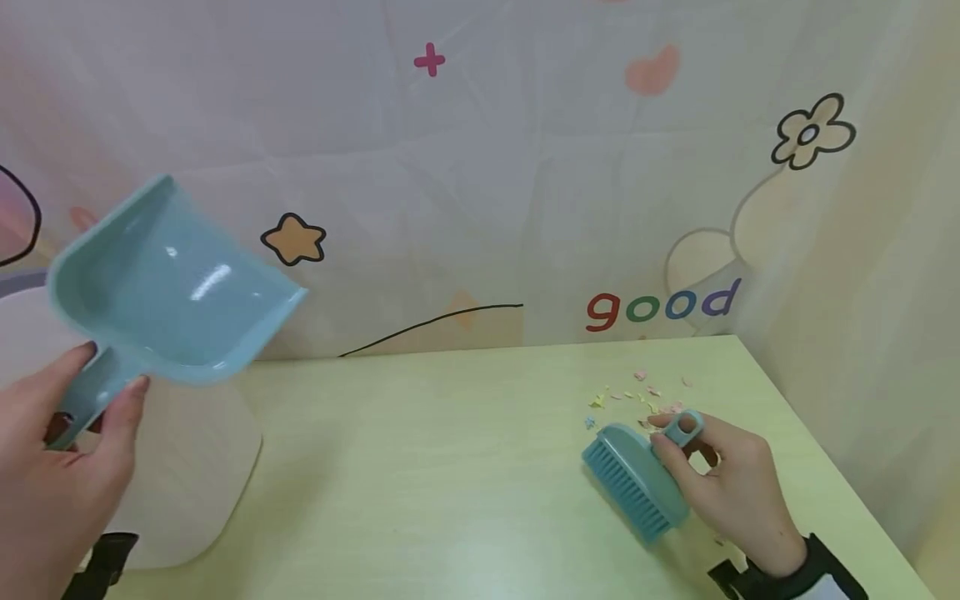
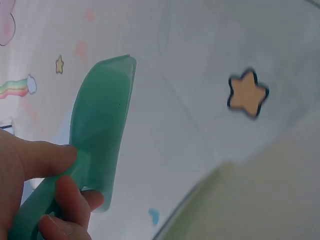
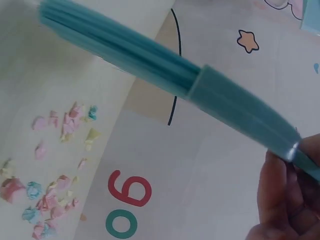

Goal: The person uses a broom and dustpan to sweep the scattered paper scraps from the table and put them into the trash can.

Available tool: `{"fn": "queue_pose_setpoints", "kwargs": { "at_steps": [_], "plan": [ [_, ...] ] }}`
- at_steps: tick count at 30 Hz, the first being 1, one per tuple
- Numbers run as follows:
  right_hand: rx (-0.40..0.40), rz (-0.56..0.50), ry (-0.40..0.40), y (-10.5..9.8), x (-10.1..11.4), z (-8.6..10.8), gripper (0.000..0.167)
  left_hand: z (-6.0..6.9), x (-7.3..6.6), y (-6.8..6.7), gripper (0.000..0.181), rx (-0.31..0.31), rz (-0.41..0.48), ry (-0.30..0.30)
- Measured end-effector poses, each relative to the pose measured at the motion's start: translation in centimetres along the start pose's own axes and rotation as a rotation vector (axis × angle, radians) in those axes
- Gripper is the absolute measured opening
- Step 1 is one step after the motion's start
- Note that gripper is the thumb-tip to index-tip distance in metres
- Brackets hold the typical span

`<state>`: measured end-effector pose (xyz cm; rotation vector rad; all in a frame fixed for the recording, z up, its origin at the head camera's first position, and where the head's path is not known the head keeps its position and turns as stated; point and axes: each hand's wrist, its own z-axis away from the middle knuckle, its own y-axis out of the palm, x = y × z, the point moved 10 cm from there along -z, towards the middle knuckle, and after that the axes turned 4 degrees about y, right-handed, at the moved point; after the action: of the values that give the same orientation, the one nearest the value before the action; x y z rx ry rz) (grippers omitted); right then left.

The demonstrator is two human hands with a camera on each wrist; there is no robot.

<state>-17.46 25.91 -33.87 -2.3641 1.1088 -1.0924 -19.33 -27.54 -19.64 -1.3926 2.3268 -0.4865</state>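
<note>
A light blue dustpan (image 1: pixel 180 283) is raised at the left, above a pale board, its handle gripped by my left hand (image 1: pixel 75 442). In the left wrist view the dustpan (image 2: pixel 102 120) appears edge-on, with the fingers and thumb of my left hand (image 2: pixel 50 185) round its handle. My right hand (image 1: pixel 731 483) pinches the short handle of a blue brush (image 1: pixel 637 479), bristles facing down-left. Coloured paper scraps (image 1: pixel 652 400) lie behind the brush. The right wrist view has the brush (image 3: pixel 150 65) above the scraps (image 3: pixel 55 195), held by my right hand (image 3: pixel 287 195).
A pale rounded board (image 1: pixel 195 475) lies on the left of the light wooden table (image 1: pixel 420 467). A printed cloth (image 1: pixel 465 208) hangs behind the table's back edge, and pale fabric (image 1: pixel 885 333) hangs along the right side.
</note>
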Motion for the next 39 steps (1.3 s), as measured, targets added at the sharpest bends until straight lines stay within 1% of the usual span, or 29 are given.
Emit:
{"fn": "queue_pose_setpoints", "kwargs": {
  "at_steps": [1,3,5,6,8,11,15,18,22,25,28,31,35,39],
  "plan": [
    [-0.016,-0.008,-0.001,-0.2,0.1,-0.3,0.033,0.1,-0.6,0.5,0.041,0.041,-0.015,0.013],
    [-0.046,-0.018,-0.004,-0.5,0.1,-0.8,0.033,0.5,-1.7,1.6,0.037,0.086,-0.021,0.040],
    [-0.073,-0.018,-0.009,-0.7,0.1,-1.4,0.033,1.2,-2.5,2.8,0.040,0.117,-0.019,0.053],
    [-0.087,-0.015,-0.011,-0.8,0.0,-1.7,0.032,1.7,-2.9,3.5,0.041,0.138,-0.007,0.051],
    [-0.104,-0.008,-0.002,-0.9,-0.3,-2.3,0.030,2.7,-3.4,5.1,0.040,0.173,0.057,0.040],
    [-0.132,-0.001,0.017,-1.0,-1.0,-3.2,0.027,4.5,-4.1,8.0,0.036,0.256,0.157,0.006],
    [-0.177,0.004,0.014,-0.7,-1.8,-4.1,0.026,7.0,-4.8,12.1,0.032,0.399,0.235,-0.055],
    [-0.198,0.011,0.013,-0.2,-2.4,-4.5,0.026,9.0,-5.4,14.9,0.029,0.498,0.298,-0.099],
    [-0.197,0.019,0.044,0.7,-3.4,-5.0,0.025,11.9,-6.0,18.3,0.025,0.613,0.415,-0.167],
    [-0.198,0.034,0.066,1.2,-3.9,-5.2,0.025,13.8,-6.4,20.5,0.024,0.705,0.474,-0.223],
    [-0.199,0.055,0.082,1.7,-4.5,-5.3,0.025,15.3,-6.9,22.3,0.024,0.776,0.514,-0.256],
    [-0.182,0.075,0.092,2.3,-5.1,-5.3,0.025,16.5,-7.3,23.6,0.023,0.829,0.530,-0.274],
    [-0.145,0.091,0.078,3.2,-5.7,-5.1,0.028,17.6,-7.7,24.8,0.023,0.877,0.527,-0.282],
    [-0.106,0.133,0.043,4.0,-5.9,-4.8,0.030,18.1,-7.9,25.4,0.025,0.901,0.514,-0.282]
  ]
}}
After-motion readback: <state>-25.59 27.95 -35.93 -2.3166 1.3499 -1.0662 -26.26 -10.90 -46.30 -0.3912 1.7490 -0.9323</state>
